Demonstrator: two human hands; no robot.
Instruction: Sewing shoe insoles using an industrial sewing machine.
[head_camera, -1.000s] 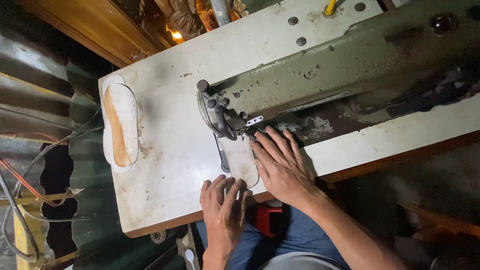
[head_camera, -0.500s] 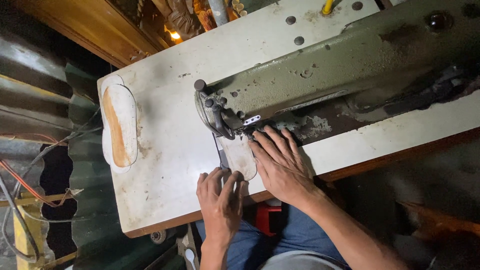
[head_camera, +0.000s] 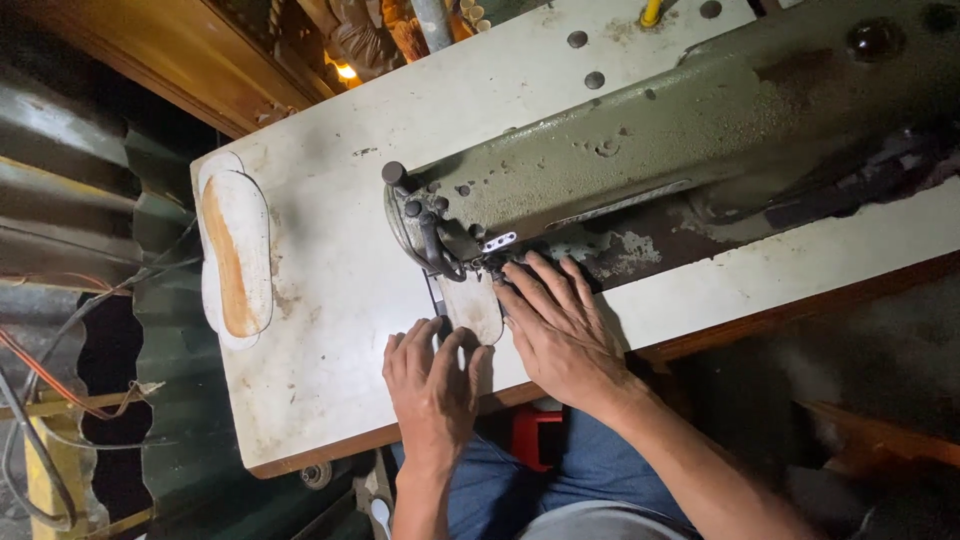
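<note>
A pale shoe-insole piece (head_camera: 472, 305) lies flat on the white table (head_camera: 330, 330) under the needle head of a grey-green sewing machine (head_camera: 640, 140). My left hand (head_camera: 432, 377) rests with spread fingers on the near end of the piece. My right hand (head_camera: 560, 325) presses flat on its right side, fingertips close to the presser foot (head_camera: 470, 262). Both hands lie on the piece; neither grips it. Part of the piece is hidden under my fingers.
A stack of white and tan insoles (head_camera: 235, 255) sits at the table's left edge. Corrugated metal sheeting (head_camera: 150, 300) and loose wires (head_camera: 40, 400) are to the left. A wooden beam (head_camera: 200, 50) and a small lamp (head_camera: 347, 71) are beyond the table.
Both hands and the insole piece have shifted slightly toward the needle; the piece has turned a little under the presser foot.
</note>
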